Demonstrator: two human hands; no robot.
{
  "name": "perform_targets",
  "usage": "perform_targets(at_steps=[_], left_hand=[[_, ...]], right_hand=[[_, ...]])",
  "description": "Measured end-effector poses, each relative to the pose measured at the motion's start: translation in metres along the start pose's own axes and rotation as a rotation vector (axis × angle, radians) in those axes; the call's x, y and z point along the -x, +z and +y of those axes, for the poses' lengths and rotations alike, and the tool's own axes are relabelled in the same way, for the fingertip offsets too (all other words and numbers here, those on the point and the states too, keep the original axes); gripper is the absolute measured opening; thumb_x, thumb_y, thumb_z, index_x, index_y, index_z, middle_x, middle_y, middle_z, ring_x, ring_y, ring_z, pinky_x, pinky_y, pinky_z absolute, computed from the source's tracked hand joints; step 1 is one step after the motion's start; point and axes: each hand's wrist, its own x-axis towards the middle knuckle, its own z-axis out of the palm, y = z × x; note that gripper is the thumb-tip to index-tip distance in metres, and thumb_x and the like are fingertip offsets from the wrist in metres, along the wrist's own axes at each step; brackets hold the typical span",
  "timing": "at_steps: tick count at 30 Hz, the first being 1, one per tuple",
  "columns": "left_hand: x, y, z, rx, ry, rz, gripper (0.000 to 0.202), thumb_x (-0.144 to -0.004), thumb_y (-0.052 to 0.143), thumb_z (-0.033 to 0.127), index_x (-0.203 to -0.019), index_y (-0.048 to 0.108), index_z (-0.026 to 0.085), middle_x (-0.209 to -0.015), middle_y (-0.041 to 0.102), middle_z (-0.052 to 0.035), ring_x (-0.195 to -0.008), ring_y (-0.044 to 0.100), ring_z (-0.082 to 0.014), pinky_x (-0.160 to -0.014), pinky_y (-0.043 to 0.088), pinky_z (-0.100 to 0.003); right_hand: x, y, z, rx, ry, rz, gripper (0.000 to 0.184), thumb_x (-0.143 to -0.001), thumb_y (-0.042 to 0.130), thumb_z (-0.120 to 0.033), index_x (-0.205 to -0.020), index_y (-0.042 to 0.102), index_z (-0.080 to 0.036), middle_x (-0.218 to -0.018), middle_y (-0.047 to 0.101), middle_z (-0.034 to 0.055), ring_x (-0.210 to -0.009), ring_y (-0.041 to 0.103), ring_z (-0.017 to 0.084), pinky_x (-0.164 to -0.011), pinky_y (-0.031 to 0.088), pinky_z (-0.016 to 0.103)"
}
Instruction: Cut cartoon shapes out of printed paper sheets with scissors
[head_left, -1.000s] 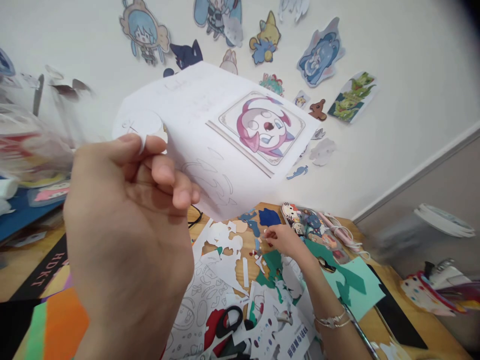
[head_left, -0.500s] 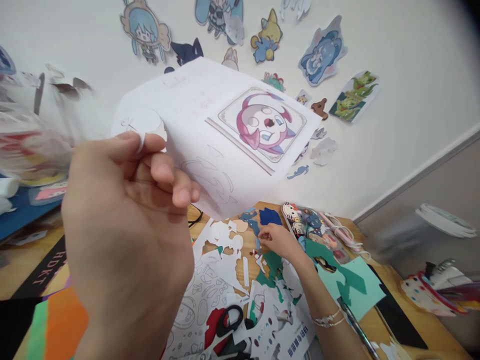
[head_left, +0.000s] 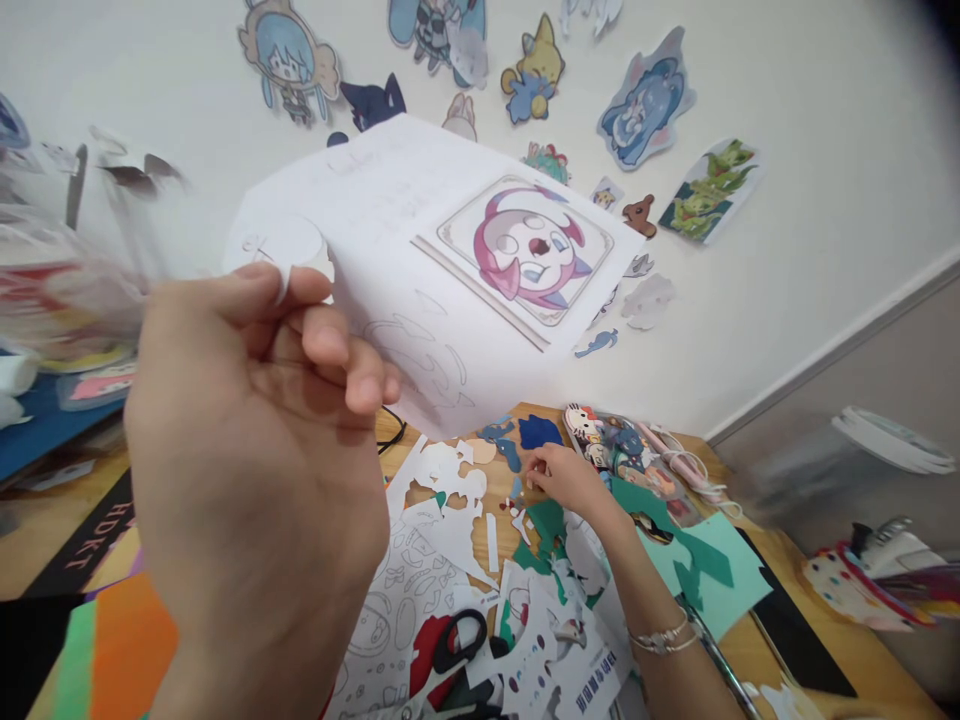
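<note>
Pinched between thumb and forefinger of my left hand [head_left: 262, 420], close to the camera, is a white sheet of paper [head_left: 367, 190]. It carries a printed pink-and-white character in a frame and faint pencil outlines, and it is lifted above the desk. My right hand [head_left: 559, 475] rests low over the far part of the desk, fingers loosely bent and apart, with nothing visible in them. Small blue paper pieces [head_left: 508, 455] lie just left of its fingertips, and a dark blue piece [head_left: 540, 431] lies beyond it.
Paper scraps [head_left: 450, 470], black-handled scissors [head_left: 461, 640] and a line-drawn pattern sheet [head_left: 397, 590] cover the wooden desk. Green paper [head_left: 697, 560] lies right of my forearm, near a decorated case [head_left: 622, 450]. Cut-out characters [head_left: 649, 110] hang on the wall.
My right hand has shifted slightly to the right, off the small blue pieces. My left hand and the sheet have hardly moved.
</note>
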Motion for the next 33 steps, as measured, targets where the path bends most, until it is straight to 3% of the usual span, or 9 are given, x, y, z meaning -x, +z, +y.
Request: perform_targets(at_steps=[8,17,22,33], left_hand=[[-0.001,0.0,0.0,0.01,-0.012,-0.011,0.023,-0.085,0.039,0.014,-0.066,0.054,0.015,-0.066,0.047,0.0049,-0.046,0.042,-0.0026,-0.04,0.04,-0.015],[-0.001,0.003,0.001,-0.014,-0.019,0.038,0.024,-0.081,0.044,0.014,-0.061,0.056,0.017,-0.067,0.045,0.0023,-0.044,0.04,-0.0034,-0.038,0.04,-0.016],[-0.001,0.003,0.002,-0.061,-0.029,0.078,0.023,-0.079,0.049,0.015,-0.058,0.058,0.021,-0.069,0.047,-0.0005,-0.045,0.038,-0.0065,-0.037,0.041,-0.019],[-0.001,0.001,0.002,-0.076,-0.013,0.049,0.023,-0.08,0.048,0.016,-0.06,0.058,0.021,-0.069,0.045,0.0011,-0.046,0.039,-0.0054,-0.038,0.042,-0.018]], right_hand=[[0.003,0.0,-0.012,0.029,-0.038,-0.118,0.02,-0.085,0.054,-0.033,-0.08,0.062,-0.015,-0.079,0.063,0.0009,-0.074,0.059,0.015,-0.07,0.048,0.033],[0.002,0.0,-0.007,0.014,-0.089,-0.157,0.02,-0.087,0.051,-0.032,-0.084,0.062,-0.014,-0.081,0.064,0.0014,-0.074,0.06,0.014,-0.07,0.048,0.032],[0.003,0.001,-0.007,0.043,-0.087,-0.144,0.02,-0.086,0.052,-0.033,-0.084,0.062,-0.015,-0.082,0.063,0.0018,-0.076,0.059,0.015,-0.072,0.048,0.033],[0.003,0.002,-0.006,0.091,-0.103,-0.12,0.021,-0.087,0.051,-0.031,-0.079,0.061,-0.014,-0.079,0.063,0.0013,-0.077,0.059,0.015,-0.073,0.047,0.034]])
